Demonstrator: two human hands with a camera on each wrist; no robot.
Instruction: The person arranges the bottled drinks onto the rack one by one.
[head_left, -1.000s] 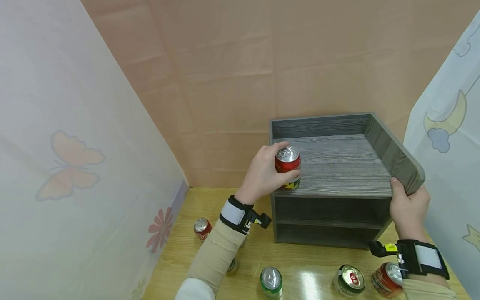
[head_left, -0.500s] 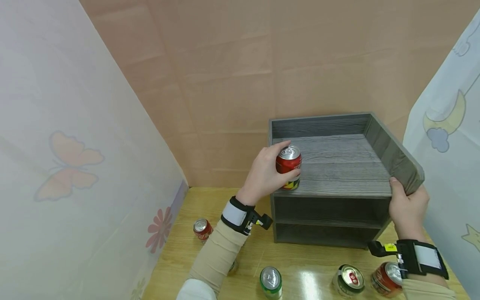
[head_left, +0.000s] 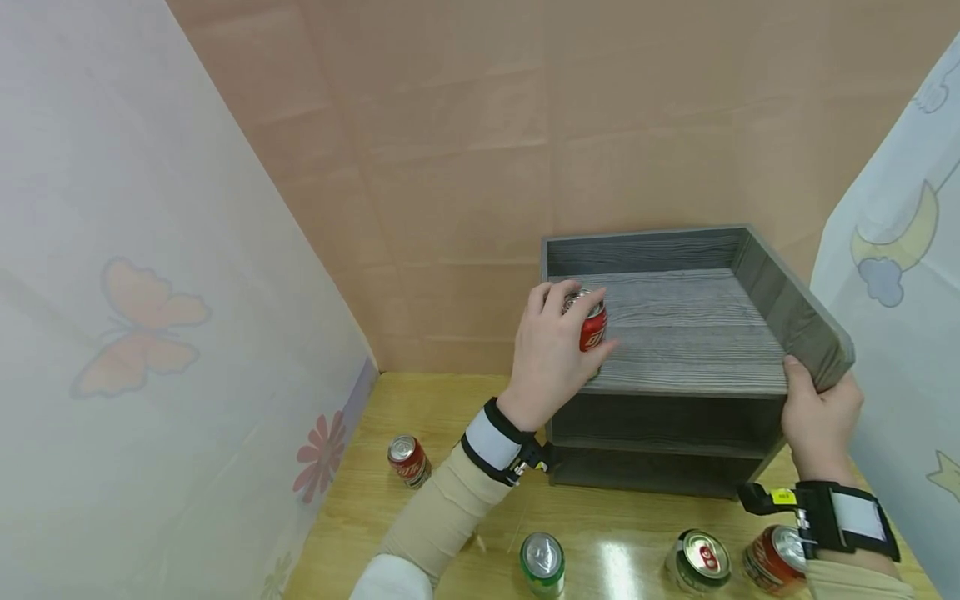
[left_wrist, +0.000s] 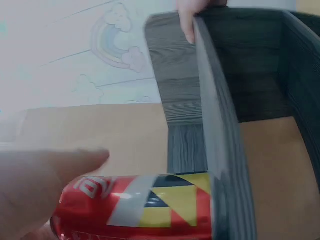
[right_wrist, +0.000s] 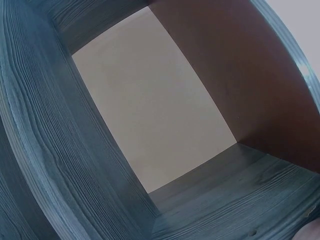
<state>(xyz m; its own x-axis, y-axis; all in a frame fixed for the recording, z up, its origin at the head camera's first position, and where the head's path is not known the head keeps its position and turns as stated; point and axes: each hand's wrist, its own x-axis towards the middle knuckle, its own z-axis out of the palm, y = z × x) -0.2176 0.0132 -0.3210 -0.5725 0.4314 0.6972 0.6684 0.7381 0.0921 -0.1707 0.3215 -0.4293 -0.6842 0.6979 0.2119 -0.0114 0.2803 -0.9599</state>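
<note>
A red can (head_left: pixel 592 330) with a yellow and black pattern stands upright on the top board of a grey wood-grain shelf unit (head_left: pixel 675 333), near its left front corner. My left hand (head_left: pixel 551 358) is around the can's near left side, its fingers spread and partly hiding it. In the left wrist view the thumb (left_wrist: pixel 80 165) is straight and apart from the can (left_wrist: pixel 145 207), whose base meets the board. At the unit's right front corner my right hand (head_left: pixel 821 425) grips the board, thumb on top. The right wrist view looks into a compartment (right_wrist: pixel 100 150).
On the wooden table (head_left: pixel 360 525) stand another red can (head_left: pixel 408 461) at the left, a green can (head_left: pixel 542 564) in front, and a dark-green can (head_left: pixel 699 562) beside a red-brown can (head_left: pixel 776 558) near my right wrist. A brown sheet (head_left: pixel 450 167) hangs behind; printed sheets flank both sides.
My left hand has loosened from the can, its fingers spreading and its wrist shifting right. The can stays in about the same place. My right hand keeps its grip on the shelf unit.
</note>
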